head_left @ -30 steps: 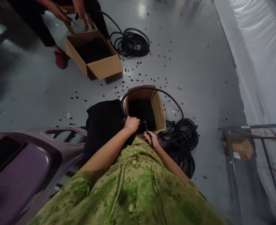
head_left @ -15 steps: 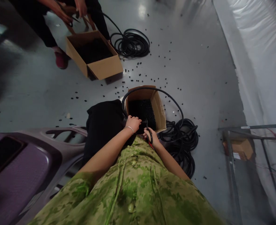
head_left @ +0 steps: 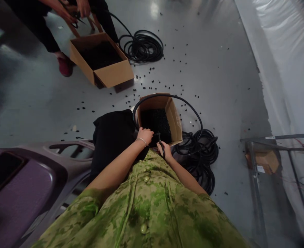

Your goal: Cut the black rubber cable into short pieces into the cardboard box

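Evidently holding a smooth, dark, flexible black hose [head_left: 187, 102] near its end in the closed left hand [head_left: 146, 135], low over an open brown cardboard box [head_left: 175, 120] of small black pieces [head_left: 160, 120]. Gripping slim black-handled scissors [head_left: 162, 148] in the curled right hand [head_left: 165, 150] — blades at the hose end, too small to tell how far open. Arching across the box mouth, then down to tangled black coils [head_left: 209, 148]. Crowded on the left by a black-clothed leg [head_left: 113, 137]. No longer showing red at the handles, unlike half a second ago.
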`<state>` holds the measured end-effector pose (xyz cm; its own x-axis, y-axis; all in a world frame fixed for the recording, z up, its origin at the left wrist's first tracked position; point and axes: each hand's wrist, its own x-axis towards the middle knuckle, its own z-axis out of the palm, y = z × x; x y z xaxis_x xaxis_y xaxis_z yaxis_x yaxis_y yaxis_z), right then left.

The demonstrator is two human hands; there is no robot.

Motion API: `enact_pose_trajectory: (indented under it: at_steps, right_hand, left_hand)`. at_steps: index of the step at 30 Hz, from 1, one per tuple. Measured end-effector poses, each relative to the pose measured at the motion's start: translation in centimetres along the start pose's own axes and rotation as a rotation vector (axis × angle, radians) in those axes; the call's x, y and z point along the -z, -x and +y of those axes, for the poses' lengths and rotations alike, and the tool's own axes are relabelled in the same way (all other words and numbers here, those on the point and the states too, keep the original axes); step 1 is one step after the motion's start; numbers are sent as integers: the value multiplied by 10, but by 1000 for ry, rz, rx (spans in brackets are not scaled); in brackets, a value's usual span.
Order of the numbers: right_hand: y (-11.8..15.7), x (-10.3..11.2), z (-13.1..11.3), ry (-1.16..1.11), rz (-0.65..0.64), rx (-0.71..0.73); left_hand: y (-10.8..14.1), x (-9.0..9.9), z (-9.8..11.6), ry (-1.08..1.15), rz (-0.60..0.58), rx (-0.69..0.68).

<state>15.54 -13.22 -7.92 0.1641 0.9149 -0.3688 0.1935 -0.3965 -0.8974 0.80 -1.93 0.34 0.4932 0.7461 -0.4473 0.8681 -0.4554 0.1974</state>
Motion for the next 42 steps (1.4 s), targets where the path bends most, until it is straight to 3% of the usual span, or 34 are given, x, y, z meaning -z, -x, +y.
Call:
enact_pose_trajectory:
  at_steps: [5, 16, 19, 26, 34, 42]
  right_hand:
    - [-1, -1, -3, 109, 49, 65]
    - [-3, -1, -2, 187, 108, 22]
    - [-1, 1, -2, 141, 81, 11]
    - [10, 9, -5, -198, -54, -107]
    - [15, 11, -15, -167, -87, -100]
    - [15, 12, -16, -159, -74, -96]
  left_hand:
    - [2, 3, 1, 0, -22, 39]
    - [2, 7, 3, 27, -24, 48]
    - [2, 6, 3, 48, 8, 53]
    - [-1, 2, 2, 77, 60, 57]
    - [-2, -2, 0, 142, 71, 45]
    - [0, 1, 2, 52, 43, 24]
